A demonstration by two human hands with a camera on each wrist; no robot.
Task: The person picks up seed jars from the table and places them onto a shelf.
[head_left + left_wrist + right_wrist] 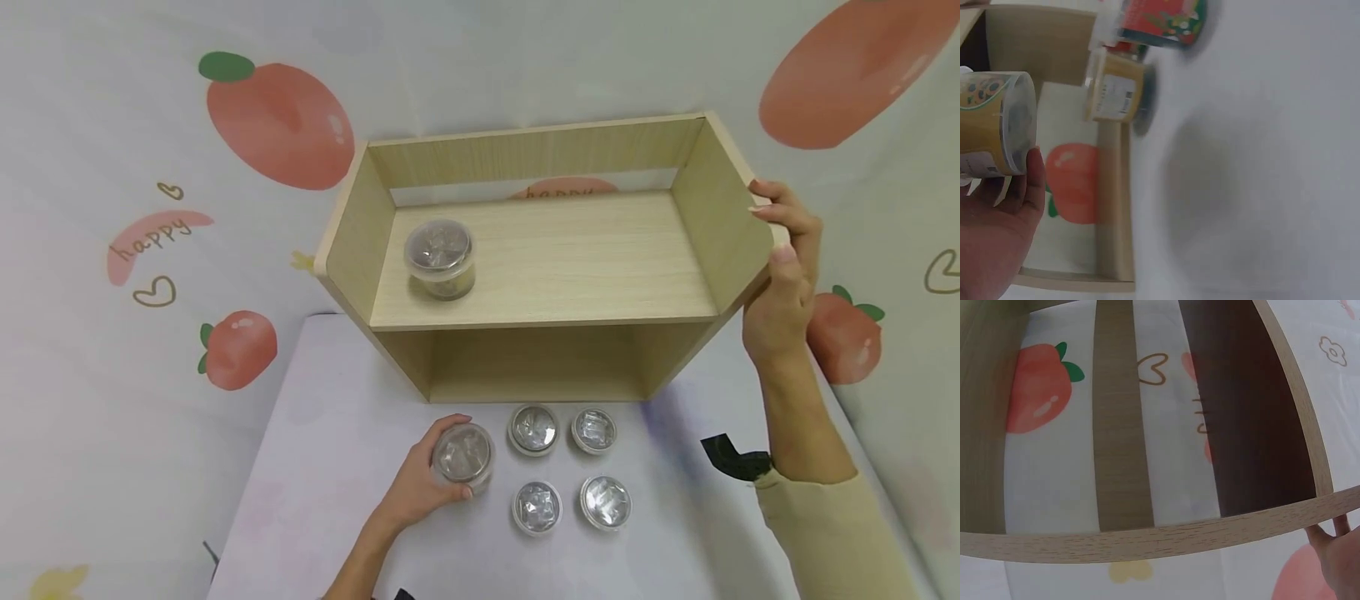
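Observation:
My left hand point(423, 475) grips a clear-lidded plastic tub point(464, 454) at the left of the other tubs, in front of the shelf. In the left wrist view this tub point(985, 125) shows a yellow-brown printed wrap and a white label, with fingers along its lower side. At the right, my right hand point(787, 267) holds the upper front edge of the side panel of a pale wooden two-tier shelf point(562, 250). Its fingertips lie over the panel's edge, the thumb below them. Another lidded tub point(441, 258) stands at the left end of the upper board.
Several lidded tubs, among them one with a shiny lid point(534, 429) and one farther front point(606, 502), stand on the white table point(322, 500) before the shelf. A fruit-printed cloth point(187, 108) hangs behind. One tub point(1169, 19) has a red and green wrap.

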